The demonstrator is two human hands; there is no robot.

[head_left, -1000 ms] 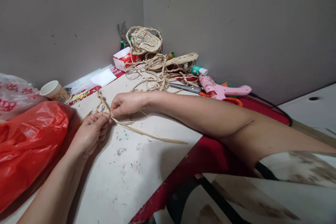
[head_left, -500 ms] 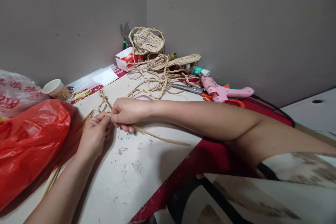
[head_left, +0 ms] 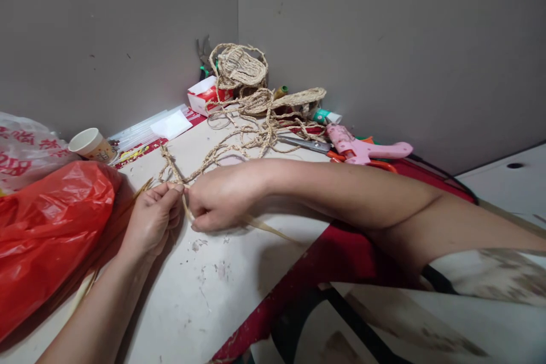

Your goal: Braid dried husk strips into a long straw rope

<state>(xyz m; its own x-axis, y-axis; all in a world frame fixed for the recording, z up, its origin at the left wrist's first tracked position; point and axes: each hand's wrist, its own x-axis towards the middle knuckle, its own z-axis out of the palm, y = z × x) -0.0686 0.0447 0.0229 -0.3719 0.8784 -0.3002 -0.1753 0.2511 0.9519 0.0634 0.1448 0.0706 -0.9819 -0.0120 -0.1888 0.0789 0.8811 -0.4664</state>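
My left hand is closed in a pinch on the end of a braided straw cord, whose other part lies on the table beyond my fingers. Just to its right, my right hand is closed, knuckles up, around a flat pale straw strand. The strand runs from the left fingertips into the right hand, and its loose tail comes out toward the lower right. The right fingers are partly hidden under the hand.
Coiled braided cord lies heaped at the back, beside a red-and-white box. Scissors and a pink glue gun lie behind my right forearm. At left are a paper cup and a red plastic bag by loose straw.
My right hand has moved a little right and toward me, turning knuckles up, and a stretch of strand now shows between the hands. My left hand stays nearly in place.
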